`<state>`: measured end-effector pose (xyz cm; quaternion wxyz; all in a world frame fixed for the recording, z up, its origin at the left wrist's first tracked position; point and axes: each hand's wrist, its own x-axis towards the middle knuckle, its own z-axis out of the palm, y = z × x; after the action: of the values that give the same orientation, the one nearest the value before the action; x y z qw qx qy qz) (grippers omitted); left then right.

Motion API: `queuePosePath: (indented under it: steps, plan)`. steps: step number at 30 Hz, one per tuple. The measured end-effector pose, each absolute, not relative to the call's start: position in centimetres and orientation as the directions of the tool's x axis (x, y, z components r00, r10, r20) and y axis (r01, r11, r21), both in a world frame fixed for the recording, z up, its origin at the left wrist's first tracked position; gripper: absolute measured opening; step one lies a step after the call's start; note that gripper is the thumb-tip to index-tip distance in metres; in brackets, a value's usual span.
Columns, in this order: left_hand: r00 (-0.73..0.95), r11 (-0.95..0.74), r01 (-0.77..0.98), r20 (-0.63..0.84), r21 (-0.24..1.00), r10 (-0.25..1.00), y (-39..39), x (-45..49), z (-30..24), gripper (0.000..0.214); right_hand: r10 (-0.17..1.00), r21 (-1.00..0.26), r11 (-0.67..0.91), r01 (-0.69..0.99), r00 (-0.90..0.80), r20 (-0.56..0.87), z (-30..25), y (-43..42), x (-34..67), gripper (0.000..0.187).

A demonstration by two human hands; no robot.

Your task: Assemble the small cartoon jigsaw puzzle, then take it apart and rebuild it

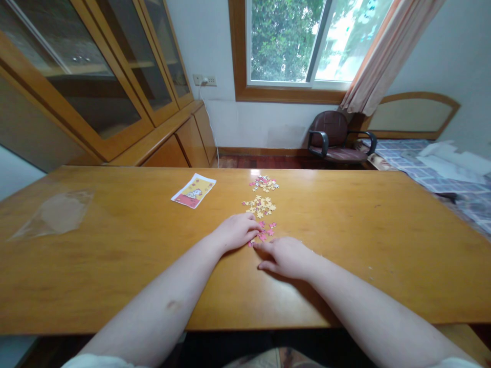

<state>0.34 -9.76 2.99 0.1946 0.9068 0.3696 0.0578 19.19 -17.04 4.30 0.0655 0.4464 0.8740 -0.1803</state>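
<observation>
Small pink jigsaw pieces [270,232] lie loose on the wooden table, between and just beyond my hands. My left hand [238,230] rests beside them, palm down, its fingers stretched onto the nearest pieces. With the index finger extended, my right hand [286,257] touches a pink piece at the near end of the group; its thumb is apart from that finger. Farther back is a pile of yellow jigsaw pieces [261,205], and behind it a mixed pile [264,183] of pale, yellow and pink ones. A picture card [194,191] in yellow and pink lies to the left.
A clear plastic bag [57,213] lies flat at the table's left. Beyond the wooden table [368,214] are a glass-door cabinet [115,66] on the left, an office chair [335,138] under the window, and a bed [433,163] at right.
</observation>
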Motion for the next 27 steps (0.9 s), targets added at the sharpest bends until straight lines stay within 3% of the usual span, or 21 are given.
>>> queuePosePath:
  steps: [10,27]
  plan:
    - [0.636,-0.577,0.73,-0.053,0.365,0.77,-8.96,-0.29,2.56,0.021,0.759,-0.266,0.527,0.807,-0.588,-0.28,4.48,-16.99,19.27,0.052]
    - [0.626,-0.559,0.729,-0.053,0.395,0.778,-9.11,0.35,2.2,0.016,0.761,-0.263,0.527,0.808,-0.586,-0.279,4.18,-16.93,19.45,0.056]
